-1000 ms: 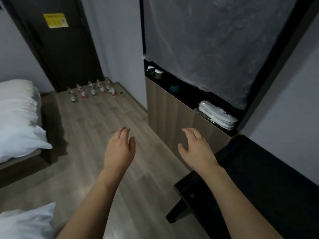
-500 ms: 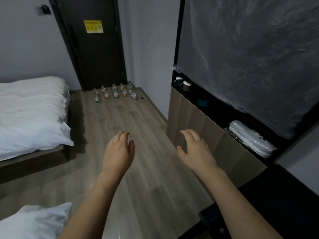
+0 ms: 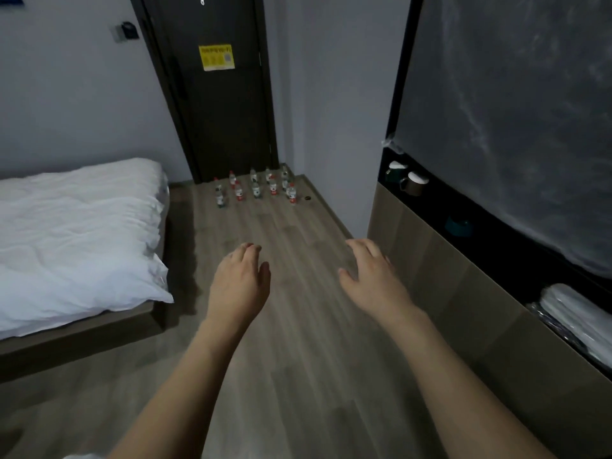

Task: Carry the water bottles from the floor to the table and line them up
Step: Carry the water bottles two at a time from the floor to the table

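Well beyond both hands [image 3: 304, 283] (empty): bottles [image 3: 256, 188].

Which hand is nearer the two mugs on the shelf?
Right. The right hand hangs over the floor just left of the cabinet holding the mugs; the left hand is farther left, toward the bed.

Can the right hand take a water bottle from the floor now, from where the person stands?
Probably not yet: the right hand is open and far from the water bottles by the door. Bare floor between leaves the way free.
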Tool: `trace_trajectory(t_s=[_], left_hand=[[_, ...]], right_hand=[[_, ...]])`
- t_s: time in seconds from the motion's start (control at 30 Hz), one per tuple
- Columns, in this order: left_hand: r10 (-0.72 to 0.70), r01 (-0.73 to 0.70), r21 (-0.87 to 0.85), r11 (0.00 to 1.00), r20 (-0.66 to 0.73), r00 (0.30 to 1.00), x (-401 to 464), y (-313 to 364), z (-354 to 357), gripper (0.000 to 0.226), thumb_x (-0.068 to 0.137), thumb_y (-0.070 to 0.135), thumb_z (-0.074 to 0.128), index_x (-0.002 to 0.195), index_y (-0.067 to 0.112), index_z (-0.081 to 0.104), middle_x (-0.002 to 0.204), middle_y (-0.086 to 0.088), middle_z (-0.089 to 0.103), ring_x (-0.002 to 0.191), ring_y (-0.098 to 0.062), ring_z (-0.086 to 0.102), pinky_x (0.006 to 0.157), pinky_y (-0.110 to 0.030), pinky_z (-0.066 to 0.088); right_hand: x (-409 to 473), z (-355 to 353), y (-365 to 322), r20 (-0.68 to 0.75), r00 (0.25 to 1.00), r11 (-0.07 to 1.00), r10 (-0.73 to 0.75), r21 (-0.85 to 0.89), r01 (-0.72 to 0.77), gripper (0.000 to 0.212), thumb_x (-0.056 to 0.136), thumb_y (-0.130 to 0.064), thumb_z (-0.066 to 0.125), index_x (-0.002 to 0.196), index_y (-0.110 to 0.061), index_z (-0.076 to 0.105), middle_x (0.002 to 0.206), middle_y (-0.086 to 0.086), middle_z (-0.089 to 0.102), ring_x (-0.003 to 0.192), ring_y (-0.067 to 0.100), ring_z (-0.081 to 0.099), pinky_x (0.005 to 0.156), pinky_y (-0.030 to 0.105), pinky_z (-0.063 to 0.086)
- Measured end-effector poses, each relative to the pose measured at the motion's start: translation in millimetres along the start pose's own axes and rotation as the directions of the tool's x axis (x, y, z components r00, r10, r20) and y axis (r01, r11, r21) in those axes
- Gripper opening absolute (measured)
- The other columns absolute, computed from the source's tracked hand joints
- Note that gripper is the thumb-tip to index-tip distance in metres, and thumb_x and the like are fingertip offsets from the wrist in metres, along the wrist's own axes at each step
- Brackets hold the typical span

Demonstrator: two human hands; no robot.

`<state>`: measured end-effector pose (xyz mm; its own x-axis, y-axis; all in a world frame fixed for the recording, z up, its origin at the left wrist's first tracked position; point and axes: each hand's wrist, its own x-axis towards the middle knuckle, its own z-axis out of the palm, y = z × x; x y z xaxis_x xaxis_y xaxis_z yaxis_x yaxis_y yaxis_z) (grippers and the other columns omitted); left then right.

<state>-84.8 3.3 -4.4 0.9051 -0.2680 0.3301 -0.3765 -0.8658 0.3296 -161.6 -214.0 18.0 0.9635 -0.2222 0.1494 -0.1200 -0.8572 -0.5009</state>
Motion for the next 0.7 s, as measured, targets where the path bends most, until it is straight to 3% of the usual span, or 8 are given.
trace_trajectory(t_s=[0.4,0.7], left_hand=[[-0.028,0.028,0.003,1.000,0.015,0.999,146.0,-62.0,28.9,0.040,0.097,0.021,0.056,0.131,-0.001,0.057,0.133,-0.020,0.059,0.121,-0.037,0.056,0.104,-0.048,0.044],[-0.014,0.013,0.028,1.000,0.034,0.999,303.3,-138.0,74.1,0.045,0.101,0.030,0.049,0.139,0.007,0.052,0.140,-0.011,0.055,0.128,-0.027,0.052,0.109,-0.042,0.041]], right_hand=[[160.0,43.2,-20.1,0.046,0.998,0.999,-0.051,-0.007,0.052,0.056,0.093,-0.029,0.055,0.145,-0.013,0.039,0.148,0.003,0.037,0.135,0.021,0.036,0.111,0.032,0.027],[327.0,97.5,-42.7,0.051,0.998,0.999,-0.030,-0.037,0.032,0.057,0.093,-0.032,0.054,0.145,-0.015,0.038,0.150,0.002,0.035,0.135,0.024,0.037,0.112,0.036,0.030]])
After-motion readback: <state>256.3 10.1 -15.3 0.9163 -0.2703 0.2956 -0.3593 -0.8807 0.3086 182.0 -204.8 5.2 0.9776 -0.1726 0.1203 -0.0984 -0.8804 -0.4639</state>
